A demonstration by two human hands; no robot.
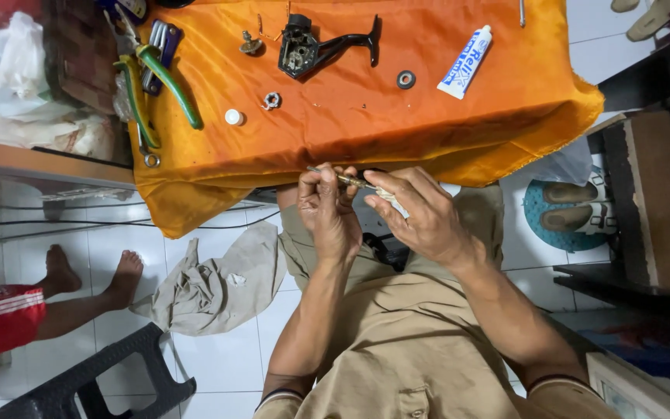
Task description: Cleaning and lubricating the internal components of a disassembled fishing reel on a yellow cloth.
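Head view shows us seated at the near edge of the tabletop (505,124), which is draped in an orange cloth (335,132), with both hands raised just in front of that edge over our lap. Our left hand (327,206) pinches a thin metal shaft (347,180) between thumb and fingertips, the grip closed tight around it; our right hand (420,213) meets it from the other side, fingers curled narrowly around the far end of the same shaft, where a small pale piece seems to sit, though we cannot tell what it is. We judge that we are working on this small part by hand, cleaning or fitting it, away from the larger body it belongs to. That dismantled black reel body (312,46) with its handle arm lies toward the far edge of the tabletop, well apart from our hands. Between it and the near edge lie a small toothed gear (271,100) and a white cap (233,117); a black washer (405,79) and a white and blue tube (465,62) sit toward the right side, and green-handled pliers (157,89) rest near the left edge. Whatever follows seems to call for a steady pinch and fine turning between both hands, since the shaft is slender and would slip easily onto our lap.
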